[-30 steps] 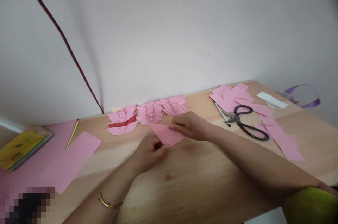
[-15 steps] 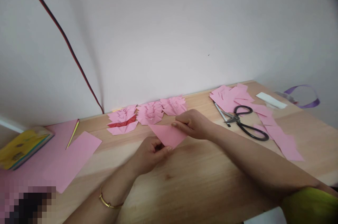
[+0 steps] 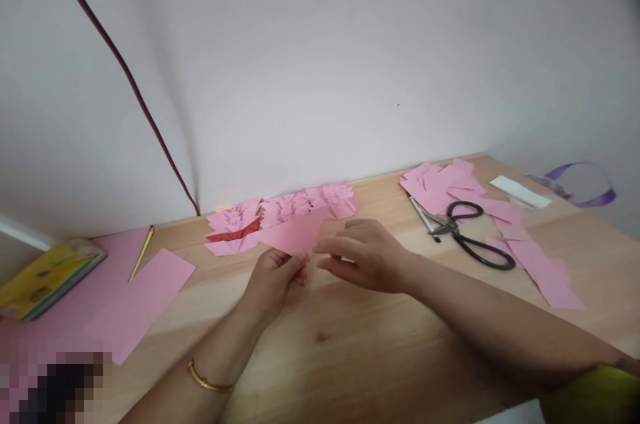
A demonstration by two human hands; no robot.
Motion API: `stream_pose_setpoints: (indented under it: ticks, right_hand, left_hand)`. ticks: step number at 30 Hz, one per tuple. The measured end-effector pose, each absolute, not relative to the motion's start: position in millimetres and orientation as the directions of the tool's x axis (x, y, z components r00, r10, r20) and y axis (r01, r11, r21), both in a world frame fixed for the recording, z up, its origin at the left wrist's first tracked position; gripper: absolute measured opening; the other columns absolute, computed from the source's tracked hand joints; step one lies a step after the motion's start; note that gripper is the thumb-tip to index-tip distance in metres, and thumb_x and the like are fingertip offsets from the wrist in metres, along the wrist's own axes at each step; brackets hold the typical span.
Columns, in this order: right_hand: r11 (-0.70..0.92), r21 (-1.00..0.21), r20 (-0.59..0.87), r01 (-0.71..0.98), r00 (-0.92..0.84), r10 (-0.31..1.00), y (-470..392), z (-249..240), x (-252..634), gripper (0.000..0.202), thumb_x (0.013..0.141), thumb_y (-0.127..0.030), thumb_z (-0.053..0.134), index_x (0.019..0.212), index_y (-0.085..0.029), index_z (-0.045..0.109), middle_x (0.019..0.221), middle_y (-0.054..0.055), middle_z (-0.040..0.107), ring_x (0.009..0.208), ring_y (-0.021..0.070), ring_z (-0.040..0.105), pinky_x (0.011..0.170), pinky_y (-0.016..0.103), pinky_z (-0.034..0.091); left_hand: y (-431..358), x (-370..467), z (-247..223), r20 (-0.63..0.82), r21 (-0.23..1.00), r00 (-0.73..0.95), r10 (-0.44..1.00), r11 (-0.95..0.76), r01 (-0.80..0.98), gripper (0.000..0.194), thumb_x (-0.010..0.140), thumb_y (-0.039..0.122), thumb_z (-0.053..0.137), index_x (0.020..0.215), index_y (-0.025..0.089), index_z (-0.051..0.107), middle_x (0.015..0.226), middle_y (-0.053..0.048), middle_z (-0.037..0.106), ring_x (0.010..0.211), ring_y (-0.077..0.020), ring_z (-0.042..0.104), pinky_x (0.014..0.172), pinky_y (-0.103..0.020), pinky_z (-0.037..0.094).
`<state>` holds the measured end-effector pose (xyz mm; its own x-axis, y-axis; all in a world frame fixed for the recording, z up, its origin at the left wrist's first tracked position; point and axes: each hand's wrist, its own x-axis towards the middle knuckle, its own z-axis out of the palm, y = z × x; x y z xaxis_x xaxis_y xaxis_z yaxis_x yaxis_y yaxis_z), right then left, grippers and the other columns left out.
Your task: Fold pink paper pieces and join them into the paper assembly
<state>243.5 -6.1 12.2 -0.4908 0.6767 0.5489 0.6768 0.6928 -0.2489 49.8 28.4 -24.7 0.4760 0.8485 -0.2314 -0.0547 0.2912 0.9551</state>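
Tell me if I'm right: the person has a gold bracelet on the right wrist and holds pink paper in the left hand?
Not quite: the head view shows the gold bracelet on the left wrist. The left hand does hold pink paper.

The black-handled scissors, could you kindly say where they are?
In the head view, the scissors lie at right, beyond the right hand, beside the pale pen and pink paper scraps.

Over on the tabletop (image 3: 370, 357), folded papers (image 3: 285, 205) line up along the wall (image 3: 320, 77) behind the held paper (image 3: 295, 232); scissors (image 3: 451, 228) lie right, before the paper pile (image 3: 433, 185); a pencil (image 3: 141, 254) lies left.
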Motion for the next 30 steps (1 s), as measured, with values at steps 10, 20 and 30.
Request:
stream_pose_setpoints:
  ticks: [10, 20, 30]
  right_hand:
    - [0.721, -0.447, 0.625, 0.53, -0.392, 0.675, 7.8, -17.2, 240.5, 0.013, 0.087, -0.022, 0.052, 0.091, -0.018, 0.065, 0.077, 0.005, 0.065, 0.071, 0.0119, 0.06, 0.061, 0.02, 0.043]
    - [0.75, -0.524, 0.631, 0.403, -0.408, 0.66, 6.5, -18.4, 237.9, 0.01, 0.086, -0.022, 0.056, 0.088, -0.018, 0.065, 0.082, 0.006, 0.066, 0.074, 0.0124, 0.061, 0.065, 0.021, 0.047]
    - [0.503, -0.769, 0.461, 0.395, -0.203, 0.864, -0.3, -16.4, 224.8, 0.015, 0.086, -0.026, 0.053, 0.074, -0.018, 0.054, 0.072, 0.003, 0.057, 0.069, 0.0131, 0.049, 0.063, 0.026, 0.04]
  left_hand:
    - [20.2, 50.7, -22.4, -0.281, 0.888, 0.582, 0.763, 0.437, -0.143, 0.021, 0.073, 0.028, 0.068, 0.066, 0.011, 0.057, 0.05, 0.001, 0.054, 0.045, -0.0073, 0.047, 0.048, -0.021, 0.036]
    - [21.1, 57.0, -11.6, -0.198, 0.81, 0.456, 0.868, 0.407, -0.422, 0.02, 0.072, 0.019, 0.069, 0.09, 0.013, 0.066, 0.085, -0.005, 0.065, 0.074, -0.013, 0.057, 0.067, -0.025, 0.047]
    - [14.2, 51.6, -20.5, 0.002, 0.984, 0.361, 0.933, 0.063, -0.168, 0.019, 0.082, 0.029, 0.057, 0.086, 0.014, 0.068, 0.069, -0.002, 0.055, 0.069, -0.0122, 0.051, 0.068, -0.027, 0.045]
